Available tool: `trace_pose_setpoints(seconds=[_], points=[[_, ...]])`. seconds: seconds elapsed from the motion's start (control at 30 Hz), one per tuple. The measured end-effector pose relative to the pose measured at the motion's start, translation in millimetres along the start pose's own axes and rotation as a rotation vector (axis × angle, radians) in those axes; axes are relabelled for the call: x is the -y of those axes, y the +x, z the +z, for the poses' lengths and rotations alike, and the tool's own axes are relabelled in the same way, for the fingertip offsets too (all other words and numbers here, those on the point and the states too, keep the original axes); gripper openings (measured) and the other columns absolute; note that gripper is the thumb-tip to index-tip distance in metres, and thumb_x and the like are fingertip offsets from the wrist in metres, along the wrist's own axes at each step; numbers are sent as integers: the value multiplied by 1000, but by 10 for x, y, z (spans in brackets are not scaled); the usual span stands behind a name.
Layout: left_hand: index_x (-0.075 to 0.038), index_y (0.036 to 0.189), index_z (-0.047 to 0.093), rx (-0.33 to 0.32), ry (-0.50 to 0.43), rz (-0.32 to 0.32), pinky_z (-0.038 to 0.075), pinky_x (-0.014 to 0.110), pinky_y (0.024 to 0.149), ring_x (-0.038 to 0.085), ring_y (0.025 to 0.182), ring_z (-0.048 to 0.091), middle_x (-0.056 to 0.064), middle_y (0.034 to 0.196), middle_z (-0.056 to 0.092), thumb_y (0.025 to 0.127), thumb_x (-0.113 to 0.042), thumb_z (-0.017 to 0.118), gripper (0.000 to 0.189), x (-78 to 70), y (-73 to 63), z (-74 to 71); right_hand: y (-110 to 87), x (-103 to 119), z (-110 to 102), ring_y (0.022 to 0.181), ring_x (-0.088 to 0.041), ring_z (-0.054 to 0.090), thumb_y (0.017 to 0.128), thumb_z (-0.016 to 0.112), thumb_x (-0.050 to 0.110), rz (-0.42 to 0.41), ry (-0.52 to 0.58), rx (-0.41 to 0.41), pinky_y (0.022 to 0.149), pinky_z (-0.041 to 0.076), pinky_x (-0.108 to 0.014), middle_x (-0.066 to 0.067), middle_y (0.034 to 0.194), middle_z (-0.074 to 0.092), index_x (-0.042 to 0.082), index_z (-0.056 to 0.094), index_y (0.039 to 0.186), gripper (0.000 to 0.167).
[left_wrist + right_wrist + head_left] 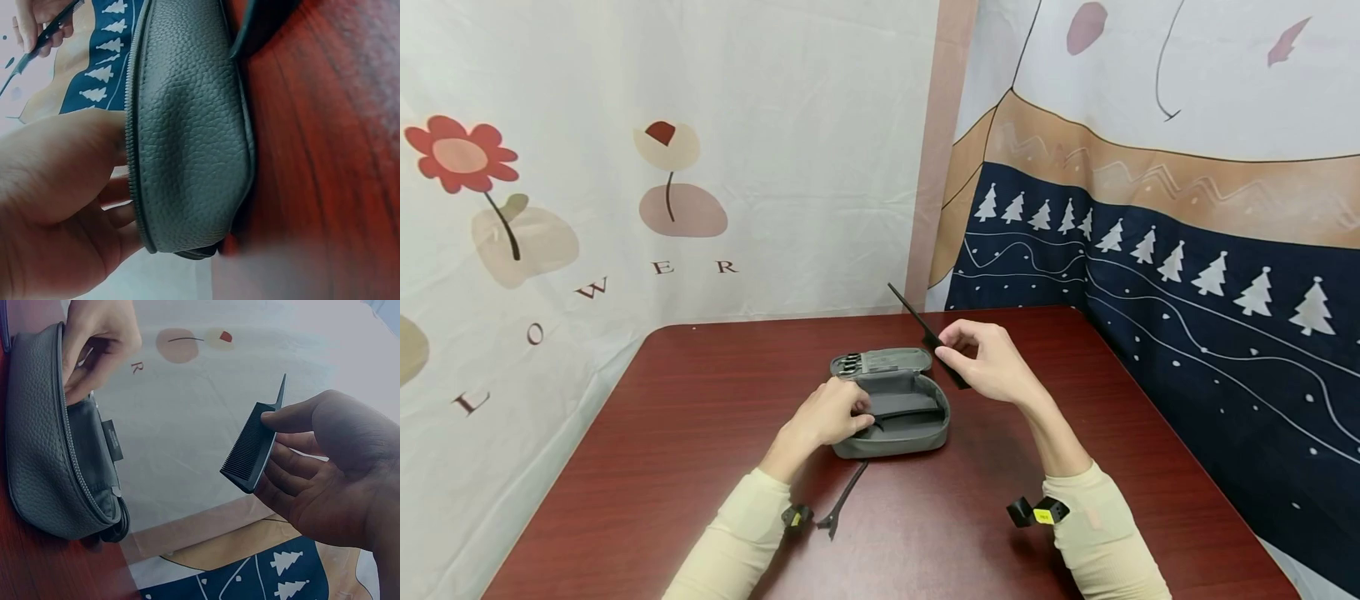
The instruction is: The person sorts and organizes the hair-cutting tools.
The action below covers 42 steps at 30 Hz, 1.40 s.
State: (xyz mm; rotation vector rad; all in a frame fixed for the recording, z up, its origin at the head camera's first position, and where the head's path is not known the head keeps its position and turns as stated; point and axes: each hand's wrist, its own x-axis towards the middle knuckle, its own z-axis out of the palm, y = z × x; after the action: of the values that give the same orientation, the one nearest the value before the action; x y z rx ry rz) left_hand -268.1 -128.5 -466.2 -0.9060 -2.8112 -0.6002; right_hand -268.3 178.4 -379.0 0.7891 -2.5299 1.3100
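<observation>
My right hand (988, 362) pinches a black rat-tail comb (250, 444) between thumb and fingers, above the table right of the case. The comb's thin tail points up and away. A grey zippered case (891, 446) lies with its lid folded back. My left hand (831, 412) reaches over the case's left rim, its fingertips inside. A dark thin item (917, 414) lies in the case, close by the left thumb. The case wall hides the left fingertips in the left wrist view, so I cannot tell whether they hold anything.
Several slim tools (850, 364) sit in the lid's holder. A dark narrow piece with a forked end (842, 504) lies on the reddish-brown table (700, 467) in front of the case. Printed curtains (820, 167) hang behind the table and along its right side.
</observation>
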Motion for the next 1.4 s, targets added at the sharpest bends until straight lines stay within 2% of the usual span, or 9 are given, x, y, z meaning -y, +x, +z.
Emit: trace_pose_setpoints(seconds=[0.07, 0.17, 0.37, 0.5, 0.63, 0.77, 0.87, 1.17, 1.4], points=[[-5, 110, 88, 0, -5, -24, 68, 45, 84, 22, 92, 82, 9, 100, 86, 98, -14, 88, 15, -79, -2, -89, 2, -6, -5, 86, -19, 70, 106, 78, 13, -1, -8, 2, 78, 57, -29, -4, 95, 78, 11, 80, 109, 4], [-3, 121, 85, -78, 9, -13, 69, 46, 87, 26, 100, 83, 12, 112, 86, 100, -16, 86, 25, -96, 12, -176, 6, -8, -19, 87, -19, 70, 106, 78, 13, 0, -20, 4, 80, 58, -32, -4, 96, 78, 12, 80, 109, 4], [-8, 136, 80, -378, 18, 49, 68, 50, 93, 30, 114, 81, 11, 129, 81, 100, -18, 86, 38, -123, 23, -371, 12, -9, -34, 86, -19, 71, 106, 77, 12, 16, -25, 18, 79, 59, -32, -4, 96, 79, 12, 79, 109, 4], [-6, 142, 76, -591, 27, 157, 66, 51, 96, 34, 119, 77, 15, 135, 78, 97, -11, 88, 47, -159, 29, -471, 9, -29, -32, 82, -17, 70, 106, 77, 12, 13, -34, 35, 77, 58, -33, -3, 94, 79, 12, 80, 109, 4], [-2, 140, 76, -703, 80, 286, 64, 49, 104, 37, 124, 74, 18, 137, 76, 93, -6, 90, 49, -217, 51, -541, 2, -38, -17, 80, -14, 68, 106, 77, 12, -12, -52, 63, 74, 57, -32, -2, 93, 79, 12, 81, 109, 5], [0, 136, 77, -719, 151, 406, 61, 51, 110, 38, 126, 73, 18, 134, 77, 89, -2, 93, 50, -276, 70, -570, -3, -45, 5, 79, -13, 66, 106, 77, 10, -34, -58, 110, 72, 55, -29, -4, 93, 79, 10, 82, 109, 6], [0, 134, 78, -715, 211, 456, 61, 51, 112, 38, 127, 74, 18, 133, 78, 86, -2, 96, 51, -315, 72, -568, -2, -44, 27, 80, -12, 67, 105, 78, 10, -50, -71, 150, 74, 56, -28, -4, 93, 80, 9, 83, 110, 7], [-7, 127, 83, -658, 311, 482, 59, 49, 114, 29, 119, 75, 9, 124, 81, 90, -8, 95, 39, -395, 50, -493, -4, -14, 99, 83, -7, 68, 104, 78, 10, -109, -110, 248, 76, 58, -26, 0, 94, 81, 9, 84, 110, 8], [-11, 111, 86, -628, 344, 505, 63, 41, 100, 24, 107, 77, 4, 111, 82, 91, -8, 94, 22, -413, 44, -447, -10, 27, 127, 83, -6, 68, 104, 79, 11, -123, -95, 288, 77, 58, -26, 1, 94, 81, 10, 84, 111, 9]])
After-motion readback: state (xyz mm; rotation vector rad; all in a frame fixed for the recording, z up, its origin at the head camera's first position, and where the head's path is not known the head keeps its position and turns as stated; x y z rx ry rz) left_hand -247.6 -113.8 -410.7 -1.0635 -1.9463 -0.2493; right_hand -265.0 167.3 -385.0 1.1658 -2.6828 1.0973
